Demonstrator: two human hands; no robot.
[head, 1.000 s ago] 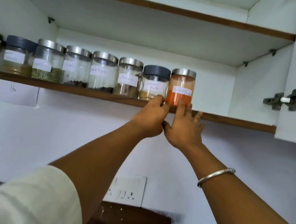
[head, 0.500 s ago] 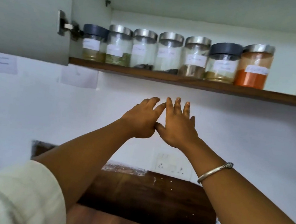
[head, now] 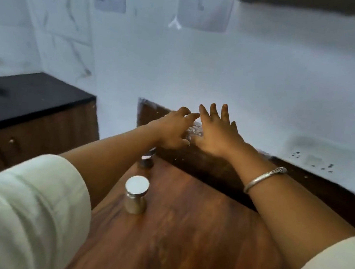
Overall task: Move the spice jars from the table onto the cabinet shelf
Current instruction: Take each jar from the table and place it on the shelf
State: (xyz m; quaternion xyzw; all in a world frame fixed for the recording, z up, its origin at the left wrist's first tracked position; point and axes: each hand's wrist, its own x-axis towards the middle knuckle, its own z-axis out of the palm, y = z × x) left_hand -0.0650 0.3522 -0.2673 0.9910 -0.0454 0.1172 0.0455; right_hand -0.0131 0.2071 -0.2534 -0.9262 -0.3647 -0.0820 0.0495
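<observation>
Both hands [head: 195,132] lowered, empty; jar [head: 136,194] well below fingers [head: 211,111].

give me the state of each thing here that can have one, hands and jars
left hand: open, fingers curled, holding nothing
right hand: open, fingers spread, holding nothing
near jar: upright on the wooden table, steel lid on, untouched
far jar: on the table under the left forearm, partly hidden, lid on
bangle: worn on the right wrist
</observation>
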